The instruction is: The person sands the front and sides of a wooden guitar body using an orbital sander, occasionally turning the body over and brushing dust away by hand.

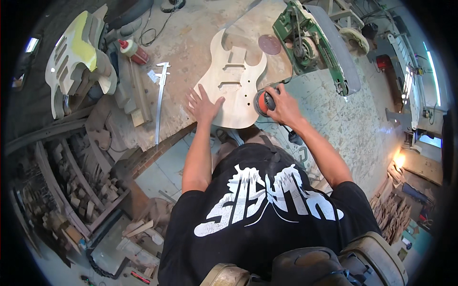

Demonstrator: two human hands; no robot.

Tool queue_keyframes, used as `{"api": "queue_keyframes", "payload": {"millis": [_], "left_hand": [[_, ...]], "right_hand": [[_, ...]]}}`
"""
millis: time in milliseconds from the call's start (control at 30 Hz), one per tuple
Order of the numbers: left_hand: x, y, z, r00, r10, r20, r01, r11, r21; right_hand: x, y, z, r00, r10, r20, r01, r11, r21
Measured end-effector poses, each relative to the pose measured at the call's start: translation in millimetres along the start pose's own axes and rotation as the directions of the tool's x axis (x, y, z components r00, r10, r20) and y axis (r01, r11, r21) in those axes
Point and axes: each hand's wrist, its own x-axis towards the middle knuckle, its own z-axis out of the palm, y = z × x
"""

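Presently, the unfinished wooden guitar body [232, 83] lies flat on the workbench [200, 28], its rounded lower end toward you and just over the bench's near edge, horns pointing away. Your left hand [202, 106] rests palm down on its lower left corner, fingers spread apart, pinning it. Your right hand [282, 106] is wrapped closed around the top of an orbital sander [264, 102], whose orange-rimmed pad sits at the body's lower right edge.

In my judgement, the step in hand is sanding that edge. Keep the pad flat to the wood so it does not dig or round the outline unevenly, hold even, light pressure, and keep the left fingers well clear of the pad's path. Mind the black cord [292, 136] trailing below your right wrist; it could snag on the bench edge.

Just beyond the sander a loose round sanding disc [270, 44], dark reddish, lies on the bench. A green bench machine [310, 45] stands to the right of it. Left of the body lies a long metal caliper [161, 97], and beyond that a red bottle [133, 51] with a pale cap, on its side; its label cannot be made out. At far left a second guitar body [76, 57], pale with a yellow-green face, stands propped. Your black shirt [267, 209] carries a large white jagged graphic across the chest.
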Motion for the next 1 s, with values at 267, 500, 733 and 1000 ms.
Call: {"api": "queue_keyframes", "payload": {"millis": [267,500,733,1000], "left_hand": [[0.5,0.1,-2.8,1.000,-0.024,0.012,0.024,1.000,0.017],[-0.5,2.4,-4.9,1.000,-0.019,0.009,0.018,1.000,0.014],[-0.4,5.4,-5.3,1.000,-0.017,0.020,0.017,1.000,0.011],[0.0,3.4,-5.7,1.000,-0.019,0.022,0.019,0.999,0.026]], "right_hand": [[3.9,-5.9,-5.6,0.998,-0.057,0.038,0.057,0.998,-0.004],[10.4,4.0,-5.7,1.000,-0.006,-0.026,0.006,1.000,0.020],[6.4,15.5,-2.1,0.999,-0.043,-0.018,0.043,0.999,0.004],[9.3,-3.7,3.3,0.995,-0.102,-0.010,0.102,0.995,0.003]]}}
